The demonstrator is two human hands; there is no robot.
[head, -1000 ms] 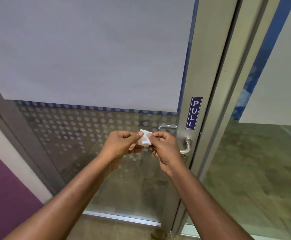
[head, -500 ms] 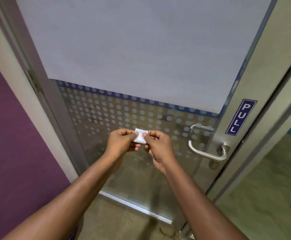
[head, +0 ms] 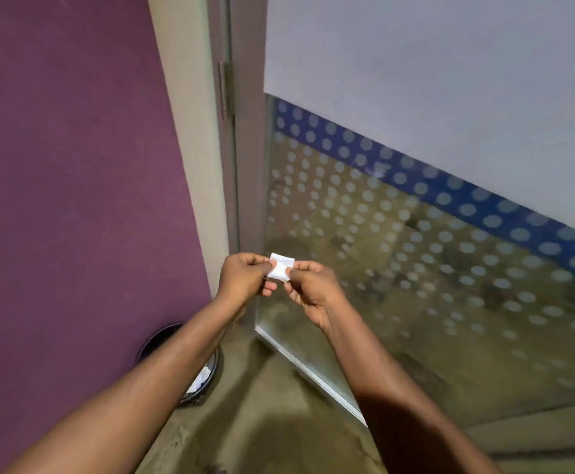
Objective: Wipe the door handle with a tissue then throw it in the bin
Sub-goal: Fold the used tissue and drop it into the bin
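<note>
Both hands, left hand (head: 245,277) and right hand (head: 315,290), pinch the tissue (head: 280,266); the bin (head: 207,374) lies below, under the left forearm, nearer the left.

Two bare forearms came into view, one from about seven o'clock and the other from about five o'clock, each ending in a bare hand. The left hand (head: 245,277) and the right hand (head: 315,290) wore nothing: no glove, ring, watch or band showed on either wrist. No sleeve reached as far as the forearms, which were uncovered along all their visible length. The fingers were short-nailed as far as could be made out, and a dark shadow lay across the right forearm toward five o'clock.
</note>
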